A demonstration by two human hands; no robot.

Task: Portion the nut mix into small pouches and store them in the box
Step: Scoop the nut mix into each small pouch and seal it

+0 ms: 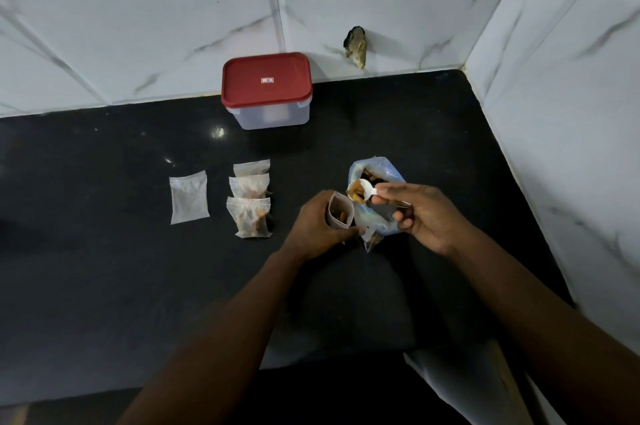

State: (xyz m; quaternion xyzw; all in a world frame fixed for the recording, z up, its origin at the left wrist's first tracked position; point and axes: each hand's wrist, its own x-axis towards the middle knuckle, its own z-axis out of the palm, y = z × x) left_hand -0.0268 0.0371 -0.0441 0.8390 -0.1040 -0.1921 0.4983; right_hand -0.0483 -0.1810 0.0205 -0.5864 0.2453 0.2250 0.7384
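From the head view, a black, faintly speckled worktop [104,182] runs back to a wall of white tiles [138,26] with grey marble veins, and a second tiled wall [571,113] closes its right edge, so the two meet at the back right corner. One back tile has a dark broken patch [355,47] just above the worktop. Against the back edge, near its middle, stands the clear box [270,113] with its red lid [266,78] on. A small label sits at the lid's centre, its writing too small to read. Toward the left, one flat empty pouch [188,198] lies by itself, and just to its right three filled pouches [248,217] overlap in a short column. Right of them, the left hand [318,227] is curled round an open small pouch [341,213] with nuts inside. The right hand [426,217] pinches the handle of a white spoon [362,190] loaded with nut pieces, held over the open bag of nut mix [379,224], just beside the pouch's mouth. The two hands are close but not touching.
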